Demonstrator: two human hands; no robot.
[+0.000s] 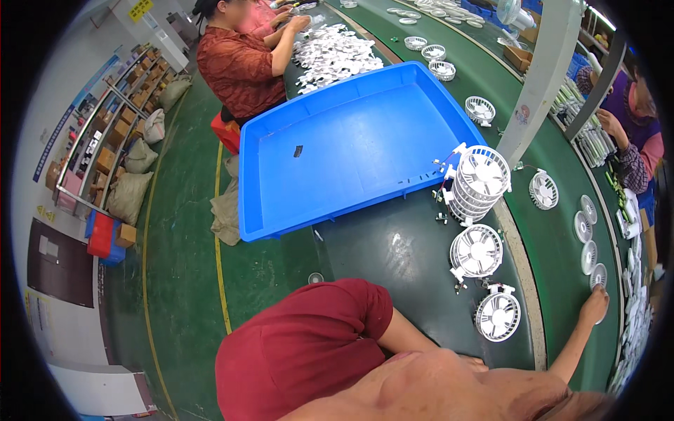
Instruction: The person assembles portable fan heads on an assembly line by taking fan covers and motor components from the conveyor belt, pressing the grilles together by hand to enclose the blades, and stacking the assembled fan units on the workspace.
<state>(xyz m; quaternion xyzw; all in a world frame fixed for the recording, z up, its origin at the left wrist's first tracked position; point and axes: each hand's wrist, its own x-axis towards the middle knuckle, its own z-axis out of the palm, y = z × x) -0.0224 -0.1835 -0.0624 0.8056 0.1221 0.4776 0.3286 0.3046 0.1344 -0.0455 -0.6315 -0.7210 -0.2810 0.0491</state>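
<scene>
My right hand (595, 304) reaches out over the green conveyor belt, its fingers closed at a round white fan grille (598, 275), the nearest of a short row of such grilles (583, 228). My left hand (474, 363) is low by the workbench, mostly hidden, so its fingers cannot be made out. Ahead of it a round white fan housing with blades (498, 317) lies on the bench. Beyond that lie another fan housing (477, 251) and an upright stack of fan housings (481, 172) with small wired parts at the side.
A large blue tray (337, 219) with a small dark piece in it rests across the bench. More fan housings (480, 110) ride on the belt (523, 231). A grey post (544, 77) rises beside the belt. Co-workers sit at the far left (239, 70) and right (635, 126).
</scene>
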